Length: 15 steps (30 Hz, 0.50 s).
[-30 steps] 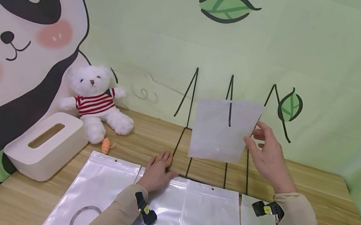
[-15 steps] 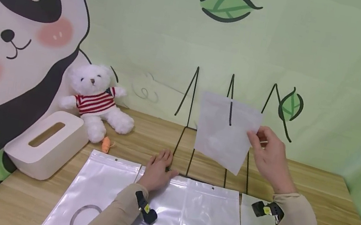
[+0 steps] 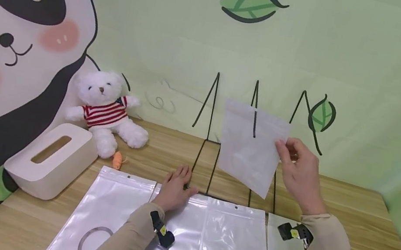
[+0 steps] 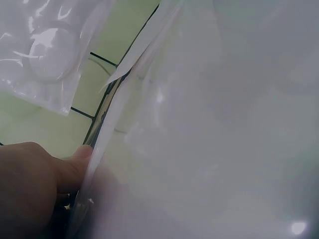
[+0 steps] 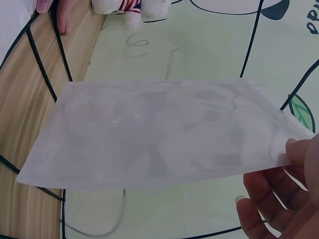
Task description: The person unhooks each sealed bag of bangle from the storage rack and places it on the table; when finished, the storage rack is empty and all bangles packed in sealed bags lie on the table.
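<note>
In the head view a small translucent white zip bag point(image 3: 238, 149) hangs at the middle prong of a black wire rack point(image 3: 213, 171). The prong's end shows in front of the bag. My right hand point(image 3: 301, 175) pinches the bag's right edge between thumb and fingers, and the bag tilts, its lower right corner lowest. My left hand point(image 3: 174, 189) rests with extended fingers on the rack's front left corner, above several larger white bags point(image 3: 233, 236). The left wrist view shows my left thumb point(image 4: 77, 162) beside a large bag's edge; most of the other fingers are hidden.
A white bear point(image 3: 107, 111) in a striped shirt sits at the left back, with a small orange toy point(image 3: 117, 160) by its foot. A tissue box point(image 3: 55, 158) stands left of the large bags. Two more prongs of the rack stick up beside the small bag.
The small bag has turned clockwise, its right side dropping. My right thumb and fingers have come together on its right edge. The left hand stays in place.
</note>
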### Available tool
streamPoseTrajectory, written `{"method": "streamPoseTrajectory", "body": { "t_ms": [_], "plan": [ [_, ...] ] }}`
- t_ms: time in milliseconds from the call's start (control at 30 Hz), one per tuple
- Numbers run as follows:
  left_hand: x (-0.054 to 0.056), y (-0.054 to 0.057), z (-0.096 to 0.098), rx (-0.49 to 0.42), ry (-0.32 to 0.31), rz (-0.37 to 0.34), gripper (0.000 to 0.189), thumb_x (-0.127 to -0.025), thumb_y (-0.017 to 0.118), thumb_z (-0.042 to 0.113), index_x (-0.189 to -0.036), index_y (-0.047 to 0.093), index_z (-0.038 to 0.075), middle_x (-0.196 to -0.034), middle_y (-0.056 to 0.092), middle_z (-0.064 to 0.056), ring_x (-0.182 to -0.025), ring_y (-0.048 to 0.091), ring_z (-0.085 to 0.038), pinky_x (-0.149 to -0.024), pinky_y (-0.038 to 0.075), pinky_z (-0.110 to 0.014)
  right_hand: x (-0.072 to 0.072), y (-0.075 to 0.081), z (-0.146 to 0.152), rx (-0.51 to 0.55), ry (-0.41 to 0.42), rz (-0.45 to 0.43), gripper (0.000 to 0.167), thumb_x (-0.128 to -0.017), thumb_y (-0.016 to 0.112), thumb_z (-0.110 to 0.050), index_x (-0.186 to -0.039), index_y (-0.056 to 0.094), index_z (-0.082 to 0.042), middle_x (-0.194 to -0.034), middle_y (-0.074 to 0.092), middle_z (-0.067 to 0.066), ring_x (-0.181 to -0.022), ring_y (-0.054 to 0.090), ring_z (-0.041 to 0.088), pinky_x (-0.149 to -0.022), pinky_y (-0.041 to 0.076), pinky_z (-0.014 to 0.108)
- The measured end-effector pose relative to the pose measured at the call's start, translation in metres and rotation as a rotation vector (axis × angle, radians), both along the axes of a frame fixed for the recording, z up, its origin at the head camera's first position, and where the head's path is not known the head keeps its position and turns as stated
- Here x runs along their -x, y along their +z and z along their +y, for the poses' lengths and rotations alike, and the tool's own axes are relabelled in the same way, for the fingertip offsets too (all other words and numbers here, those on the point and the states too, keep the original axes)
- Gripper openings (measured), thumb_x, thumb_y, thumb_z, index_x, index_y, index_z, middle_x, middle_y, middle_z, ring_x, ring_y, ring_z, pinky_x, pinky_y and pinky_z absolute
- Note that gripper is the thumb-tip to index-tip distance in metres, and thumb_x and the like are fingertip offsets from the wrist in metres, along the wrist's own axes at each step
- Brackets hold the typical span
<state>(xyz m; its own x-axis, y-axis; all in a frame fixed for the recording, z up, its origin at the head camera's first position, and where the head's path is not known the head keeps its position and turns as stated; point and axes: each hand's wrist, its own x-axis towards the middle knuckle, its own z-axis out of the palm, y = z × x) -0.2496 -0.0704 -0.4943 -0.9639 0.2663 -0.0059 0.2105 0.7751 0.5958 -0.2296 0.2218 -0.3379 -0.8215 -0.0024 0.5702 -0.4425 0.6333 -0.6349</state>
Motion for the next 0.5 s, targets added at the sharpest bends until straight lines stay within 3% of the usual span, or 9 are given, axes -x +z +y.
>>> {"method": "streamPoseTrajectory", "body": {
  "t_ms": [500],
  "plan": [
    [0.0001, 0.001, 0.0001, -0.006, 0.004, -0.002, 0.071, -0.097, 0.057, 0.037, -0.15, 0.028, -0.002, -0.159, 0.016, -0.015, -0.147, 0.008, -0.027, -0.118, 0.001, -0.046, -0.0053, 0.0057, -0.0065, 0.01, -0.035, 0.109, 0.022, -0.098, 0.06, -0.02, -0.097, 0.066, 0.002, -0.081, 0.066, 0.01, -0.07, 0.053, 0.017, -0.058, 0.043, 0.016]
  ]
}}
